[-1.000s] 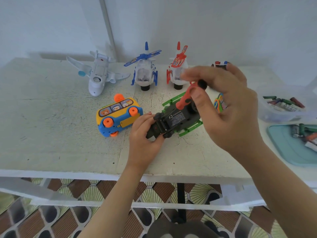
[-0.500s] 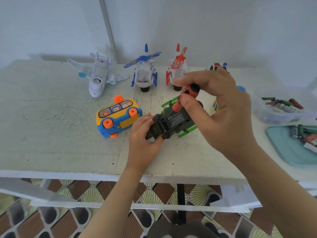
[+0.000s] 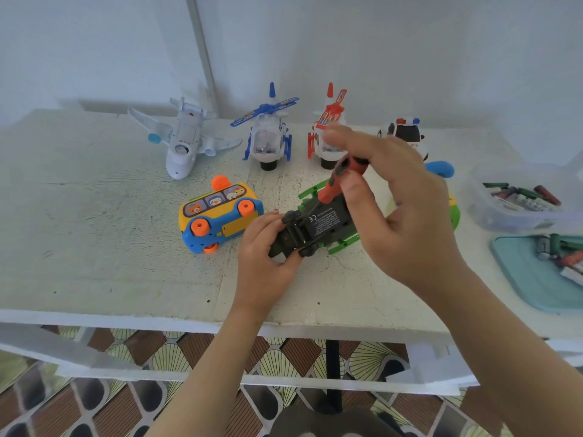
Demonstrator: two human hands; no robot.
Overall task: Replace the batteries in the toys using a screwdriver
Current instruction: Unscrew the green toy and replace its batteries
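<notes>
Right grip point(image 3: 400, 216) pinched the red-and-black handle of a small screwdriver point(image 3: 337, 181) between thumb and curled fingers, the tool tilted with its tip down on the black underside of a green-and-black toy vehicle point(image 3: 321, 222). Left grip point(image 3: 262, 253) closed around the near end of that toy, fingers and thumb curled about it, and the toy lay upside down on the desk point(image 3: 94, 247), label facing up, near the front edge and about midway across. Just left of it a yellow-and-blue toy bus point(image 3: 217, 216) lay on its side, orange wheels showing. Along the back of the desk stood a white toy airplane point(image 3: 183, 143), a blue-and-white toy helicopter point(image 3: 268, 137), a red-and-white toy helicopter point(image 3: 325, 143) partly hidden by the right fingers, and a toy police car point(image 3: 405, 134). At the right edge a clear plastic tub point(image 3: 485, 212) held loose batteries point(image 3: 520, 197), and in front of it a teal tray point(image 3: 530, 275) carried a few more batteries.
</notes>
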